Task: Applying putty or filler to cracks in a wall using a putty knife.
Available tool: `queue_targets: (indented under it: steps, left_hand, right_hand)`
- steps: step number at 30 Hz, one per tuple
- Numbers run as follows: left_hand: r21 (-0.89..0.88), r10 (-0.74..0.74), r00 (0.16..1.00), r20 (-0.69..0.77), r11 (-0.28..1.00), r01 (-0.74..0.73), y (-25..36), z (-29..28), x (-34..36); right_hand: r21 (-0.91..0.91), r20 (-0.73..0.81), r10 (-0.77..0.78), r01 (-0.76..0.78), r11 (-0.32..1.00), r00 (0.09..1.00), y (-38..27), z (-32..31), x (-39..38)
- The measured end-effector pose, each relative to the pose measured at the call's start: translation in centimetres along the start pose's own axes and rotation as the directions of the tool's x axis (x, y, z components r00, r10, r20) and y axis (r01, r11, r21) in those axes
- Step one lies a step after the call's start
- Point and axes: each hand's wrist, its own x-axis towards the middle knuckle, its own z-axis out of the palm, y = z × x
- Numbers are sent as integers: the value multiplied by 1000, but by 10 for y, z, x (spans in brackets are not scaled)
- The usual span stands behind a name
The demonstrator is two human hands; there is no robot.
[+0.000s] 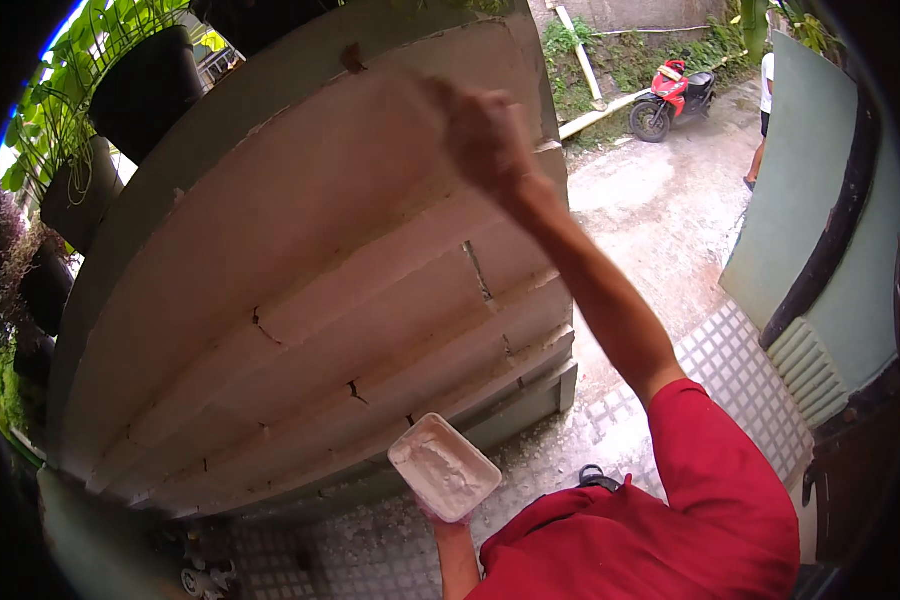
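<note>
My left hand [444, 512] supports a white rectangular tub [398, 458] from below, low in front of the wall. White paste [445, 470] covers the inside of the tub, with a rough, scraped surface. Raised high against the upper wall is my right hand [492, 140], smeared by motion, its fingers closed. A brownish blur sticks out from it to the upper left; I cannot make out what it is. The stepped wall [330, 180] is pale pinkish with ledges. Dark cracks [353, 391] run through its lower part, and a dark brown spot [352, 58] shows near the top.
Potted plants [148, 95] stand along the wall's top at the left. Tiled floor [735, 350] lies below and to the right, with white crumbs near the wall. Beyond are a green gate panel [805, 160], a red motorbike [674, 92] and a partly hidden person [765, 100].
</note>
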Motion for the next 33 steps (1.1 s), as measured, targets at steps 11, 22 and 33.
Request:
queue_targets:
  steps: [11,22,33]
  left_hand:
    - [-142,59,978,-201,986,-89,-12,-78,12]
    - [-134,86,968,-235,984,-120,-21,-98,38]
    - [-142,13,998,-60,990,-21,-21,-16,50]
  right_hand:
    - [64,-15,-65,66,996,998,-9,19,-14]
    - [92,-154,56,-42,995,986,58,12,-24]
    - [4,-245,101,-103,995,964,116,-33,27]
